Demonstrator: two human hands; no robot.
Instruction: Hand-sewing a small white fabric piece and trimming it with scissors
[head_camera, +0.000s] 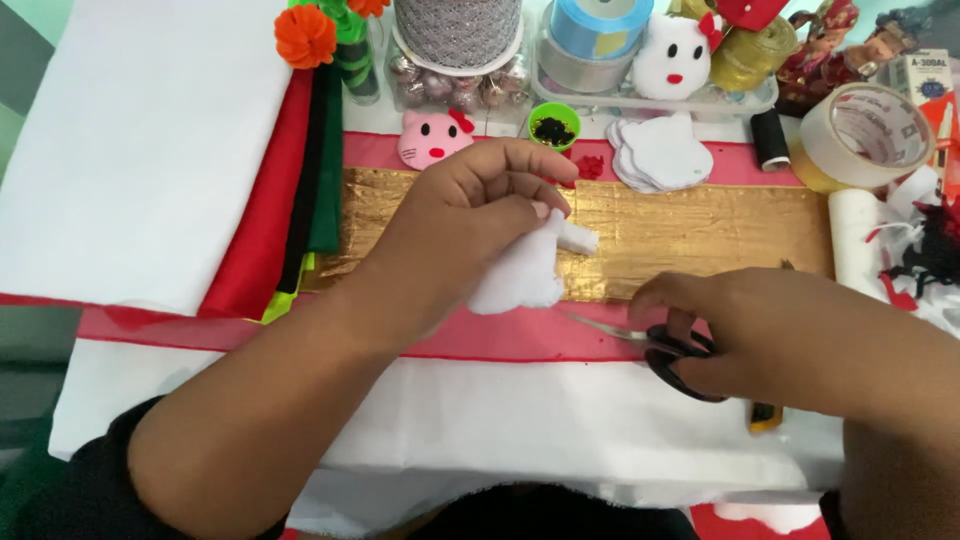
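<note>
The left hand (480, 215) pinches a soft white felt shape (520, 275), seemingly stuffed, over the gold strip (700, 235), while the right hand (770, 330) grips black-handled scissors (670, 355).

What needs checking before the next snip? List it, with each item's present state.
1. Left hand grips the white felt piece: ok, pinched between the fingers and lifted over the gold strip.
2. Right hand is on the scissors: ok, fingers sit in the black handles.
3. Blades are clear of the left fingers: ok, the tips lie low on the pink cloth, apart from the felt.
4. Blades are open: cannot tell, they are thin and partly hidden.
5. Cut line on the felt is visible: cannot tell, no mark shows.
6. Stack of cut white shapes is out of the way: ok, it lies beyond the gold strip.
</note>
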